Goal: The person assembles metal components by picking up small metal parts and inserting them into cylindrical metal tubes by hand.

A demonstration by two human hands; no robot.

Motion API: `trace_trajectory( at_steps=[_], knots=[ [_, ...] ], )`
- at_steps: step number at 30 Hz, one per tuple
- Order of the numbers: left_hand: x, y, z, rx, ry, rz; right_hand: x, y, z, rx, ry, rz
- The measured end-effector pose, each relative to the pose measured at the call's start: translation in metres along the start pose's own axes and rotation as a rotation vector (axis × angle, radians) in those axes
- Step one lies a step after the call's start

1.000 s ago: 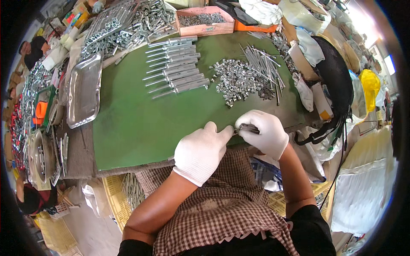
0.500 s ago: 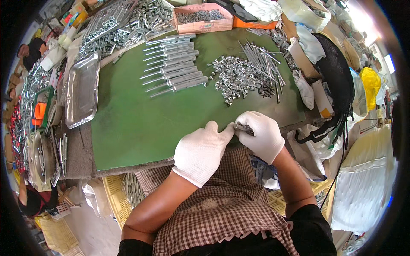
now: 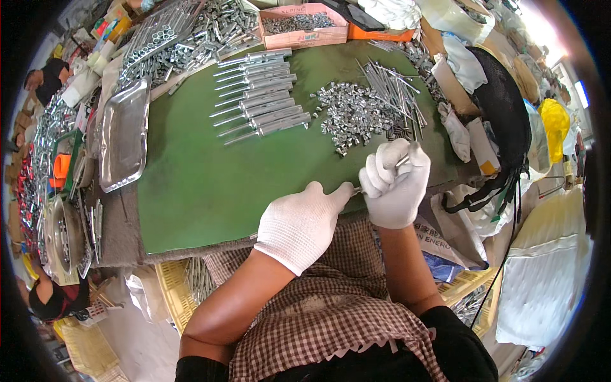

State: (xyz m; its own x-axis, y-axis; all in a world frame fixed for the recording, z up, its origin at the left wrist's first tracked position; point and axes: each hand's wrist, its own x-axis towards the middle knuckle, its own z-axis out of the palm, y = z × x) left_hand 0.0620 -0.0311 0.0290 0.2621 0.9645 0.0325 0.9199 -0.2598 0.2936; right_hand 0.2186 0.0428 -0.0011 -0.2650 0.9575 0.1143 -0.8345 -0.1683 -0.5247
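Both my hands wear white knit gloves. My left hand (image 3: 299,223) is closed at the near edge of the green work mat (image 3: 191,191). A small metal end (image 3: 357,190) shows at its fingertips; the rest of that piece is hidden. My right hand (image 3: 398,184) is raised just beside it, fingers curled round a thin metal piece (image 3: 402,162) that shows between them. Its upper fingertips are by the near ends of a bundle of long thin metal rods (image 3: 394,92). Left of the rods lies a heap of small shiny metal fittings (image 3: 350,114).
Several metal shafts with thin pointed tips (image 3: 264,95) lie in a row on the mat. A steel tray (image 3: 124,137) stands at left. Behind are a pink box of small parts (image 3: 302,39) and piled metal tubes (image 3: 216,41). A black mesh bag (image 3: 503,114) borders the right side.
My right hand has lifted away from the left fingertips and turned upward, toward the rods, with its fingers more curled. My left hand has hardly moved.
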Motion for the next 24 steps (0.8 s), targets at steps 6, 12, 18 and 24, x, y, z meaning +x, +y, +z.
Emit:
trace_trajectory(
  at_steps=[6,12,18,24],
  knots=[
    [0.002,0.002,-0.002,0.018,-0.035,0.014,-0.004,0.012,-0.003,-0.134,-0.019,-0.045],
    [0.011,0.014,-0.009,0.138,-0.012,0.044,-0.011,0.013,-0.001,-0.409,-0.029,-0.152],
    [0.008,-0.004,0.008,0.069,0.090,0.097,-0.004,0.015,-0.010,-0.189,-0.019,-0.095],
    [-0.144,-0.051,-0.035,-0.053,0.084,-0.403,-0.010,-0.008,-0.029,-0.279,0.053,0.051]
  ],
)
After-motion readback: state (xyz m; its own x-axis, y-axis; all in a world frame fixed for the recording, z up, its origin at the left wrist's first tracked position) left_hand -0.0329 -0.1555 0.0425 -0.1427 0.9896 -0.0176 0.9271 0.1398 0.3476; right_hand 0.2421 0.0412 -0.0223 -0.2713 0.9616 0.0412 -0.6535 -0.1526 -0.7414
